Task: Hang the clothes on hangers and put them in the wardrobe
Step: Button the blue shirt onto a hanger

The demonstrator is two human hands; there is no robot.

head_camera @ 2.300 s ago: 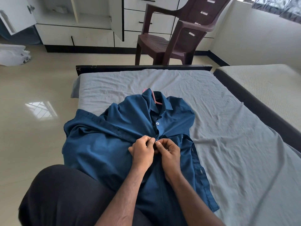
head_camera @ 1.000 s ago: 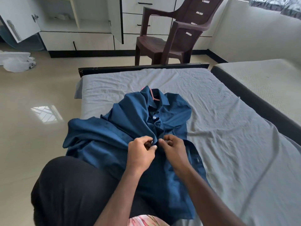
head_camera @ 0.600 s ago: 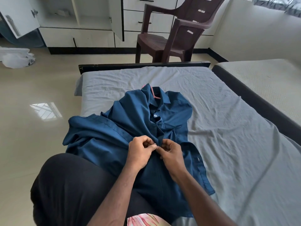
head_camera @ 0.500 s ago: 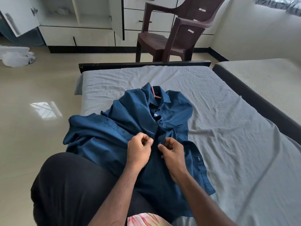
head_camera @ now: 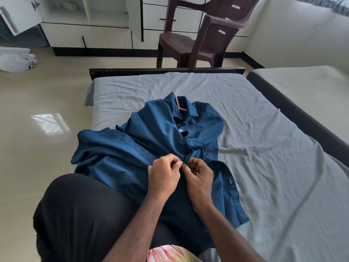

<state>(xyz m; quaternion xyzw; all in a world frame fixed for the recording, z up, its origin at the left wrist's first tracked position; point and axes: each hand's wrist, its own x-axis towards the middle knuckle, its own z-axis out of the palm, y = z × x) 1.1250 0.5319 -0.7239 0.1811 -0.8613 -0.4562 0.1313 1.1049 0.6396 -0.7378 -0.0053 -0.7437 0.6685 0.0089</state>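
Observation:
A dark blue shirt [head_camera: 151,137] lies front up on the grey bed sheet [head_camera: 264,148], its collar pointing away from me. A pink hanger [head_camera: 180,105] shows inside the collar; the rest of it is hidden by the cloth. One button near the collar is fastened. My left hand [head_camera: 164,176] and my right hand [head_camera: 198,176] meet at the shirt's front placket, each pinching an edge of it between thumb and fingers. The white wardrobe [head_camera: 94,19] stands open beyond the foot of the bed.
A brown plastic chair [head_camera: 200,33] stands between the bed's dark footboard [head_camera: 166,71] and the wardrobe drawers. A second mattress [head_camera: 306,91] lies to the right. A white bag [head_camera: 15,59] sits on the tiled floor at left. My black-clad knee [head_camera: 81,214] is near the bed's left side.
My hands have stayed at the shirt's placket, working with small finger movements, and sit slightly lower on it than before. The shirt has shifted a little; the view has wobbled.

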